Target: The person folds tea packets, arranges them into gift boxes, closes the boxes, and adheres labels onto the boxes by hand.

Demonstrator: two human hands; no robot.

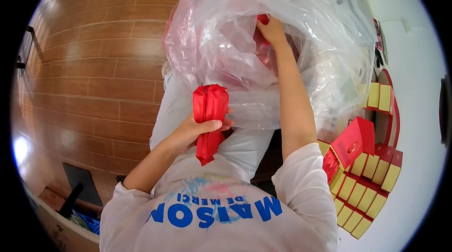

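Note:
My left hand (193, 128) is closed around a small bundle of shiny red packets (211, 104), held upright above my lap with the thumb across the front. Inside the mouth of a large clear plastic bag (308, 12), my right hand (273, 32) has its fingers closed on a red packet (262, 18). More red wrapping (266, 56) shows through the opening below that hand. Folds of the bag hide the rest of what lies inside.
To the right, an open red box (354, 143) holds red packets. Several red-and-yellow boxes (362, 195) stand stacked beside it, with more boxes (379, 96) farther up. Brown wood-look floor (108, 64) lies on the left, with a dark metal base (82, 184) near the lower corner.

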